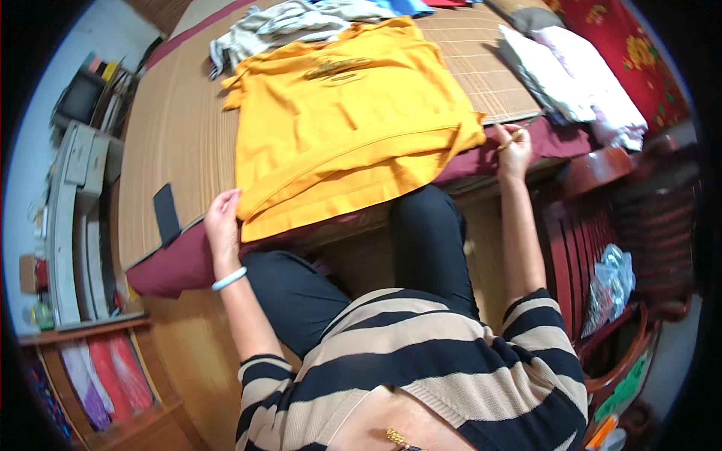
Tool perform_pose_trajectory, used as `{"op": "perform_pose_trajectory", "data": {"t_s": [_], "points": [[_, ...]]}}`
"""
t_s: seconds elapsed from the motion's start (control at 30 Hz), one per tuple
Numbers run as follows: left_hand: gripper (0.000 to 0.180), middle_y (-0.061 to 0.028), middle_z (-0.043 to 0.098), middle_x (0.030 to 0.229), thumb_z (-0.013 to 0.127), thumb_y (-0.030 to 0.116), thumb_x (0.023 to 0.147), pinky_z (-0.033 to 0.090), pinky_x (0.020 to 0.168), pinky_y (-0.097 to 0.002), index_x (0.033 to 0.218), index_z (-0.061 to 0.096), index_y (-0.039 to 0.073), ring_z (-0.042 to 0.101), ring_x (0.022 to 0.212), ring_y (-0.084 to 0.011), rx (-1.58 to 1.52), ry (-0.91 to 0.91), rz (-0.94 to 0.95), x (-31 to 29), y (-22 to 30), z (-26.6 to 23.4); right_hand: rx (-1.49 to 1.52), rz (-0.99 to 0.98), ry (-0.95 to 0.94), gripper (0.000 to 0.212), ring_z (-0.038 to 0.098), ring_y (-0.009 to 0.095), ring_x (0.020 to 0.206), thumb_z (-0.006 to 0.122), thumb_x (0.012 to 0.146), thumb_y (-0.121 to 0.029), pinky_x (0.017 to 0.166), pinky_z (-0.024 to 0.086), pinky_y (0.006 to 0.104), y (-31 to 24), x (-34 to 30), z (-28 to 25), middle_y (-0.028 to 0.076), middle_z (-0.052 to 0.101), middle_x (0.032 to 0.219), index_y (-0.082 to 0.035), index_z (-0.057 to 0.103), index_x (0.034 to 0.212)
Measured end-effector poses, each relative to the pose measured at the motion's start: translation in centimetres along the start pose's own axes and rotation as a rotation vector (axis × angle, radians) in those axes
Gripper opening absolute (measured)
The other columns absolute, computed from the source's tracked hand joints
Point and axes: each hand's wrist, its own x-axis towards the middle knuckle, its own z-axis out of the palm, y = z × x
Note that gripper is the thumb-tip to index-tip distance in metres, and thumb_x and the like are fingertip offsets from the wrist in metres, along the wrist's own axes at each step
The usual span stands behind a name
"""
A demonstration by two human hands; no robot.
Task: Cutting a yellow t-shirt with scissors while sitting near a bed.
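Observation:
A yellow shirt (346, 113) with a dark chest print lies spread on the bed, its neck end away from me. Its lower edge hangs over the near side of the bed, with the front and back layers a little apart. My left hand (222, 222), a pale bangle on its wrist, is closed at the shirt's lower left corner; the fingertips pinch the cloth edge. Beyond the lower right corner is my right hand (514, 154), apart from the cloth. Its fingers are partly curled and spread, with nothing visible in them.
Grey striped clothing (271, 34) is heaped behind the shirt. White folded cloth (575, 79) lies at the bed's far right. A black phone-like slab (166, 214) rests near the left bed edge. A wooden chair (564, 248) bearing a plastic bag (611, 286) stands at right.

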Motion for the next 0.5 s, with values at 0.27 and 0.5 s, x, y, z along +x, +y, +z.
{"op": "perform_pose_trajectory", "data": {"t_s": [0.27, 0.5], "points": [[0.014, -0.0045, 0.067, 0.098, 0.062, 0.007, 0.093, 0.047, 0.083, -0.0225, 0.104, 0.065, -0.002, 0.060, 0.090, -0.0092, 0.065, -0.079, 0.003, 0.8, -1.0, 1.4, -0.096, -0.095, -0.050, 0.030, 0.044, 0.002, 0.053, 0.080, 0.081, -0.017, 0.048, 0.035, 0.0205, -2.6, -4.6, 1.7, -0.006, 0.050, 0.063, -0.008, 0.052, 0.076], [0.014, -0.0049, 0.067, 0.095, 0.063, 0.008, 0.093, 0.046, 0.081, -0.0218, 0.103, 0.065, -0.003, 0.060, 0.087, -0.0084, 0.025, -0.053, -0.004, 0.3, -0.9, 0.8, -0.784, -0.213, -0.026, 0.045, 0.055, 0.020, 0.056, 0.083, 0.072, -0.035, 0.057, 0.046, 0.0339, -5.6, -6.5, 4.4, 0.007, 0.056, 0.064, -0.004, 0.051, 0.081]]}}
